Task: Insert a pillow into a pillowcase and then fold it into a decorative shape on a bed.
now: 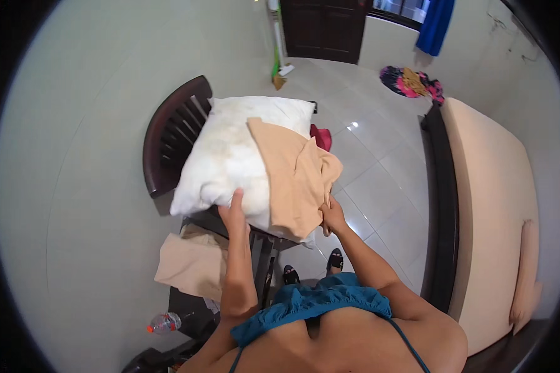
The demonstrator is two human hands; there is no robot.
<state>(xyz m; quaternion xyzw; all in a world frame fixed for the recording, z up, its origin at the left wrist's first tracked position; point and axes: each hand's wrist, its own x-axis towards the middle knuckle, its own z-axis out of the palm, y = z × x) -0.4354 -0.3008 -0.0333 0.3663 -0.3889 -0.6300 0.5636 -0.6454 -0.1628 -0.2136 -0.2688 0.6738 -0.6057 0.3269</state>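
Note:
A white pillow point(228, 154) with faint stains lies on a dark wooden chair point(168, 135) in front of me. My left hand point(235, 214) grips the pillow's near edge, thumb on top and fingers hidden beneath. A peach pillowcase point(291, 182) lies over the right part of the pillow, and part of the pillow's near right corner shows below it. My right hand point(332, 215) pinches the pillowcase at its right edge, where the cloth hangs in folds.
Folded beige cloth point(193, 265) and a plastic bottle point(164, 322) are at the lower left. A bed with a peach-covered mattress point(490, 224) stands at the right. Patterned cloth point(410, 83) lies on the tiled floor near the far wall. A broom point(278, 79) leans near the dark door point(324, 30).

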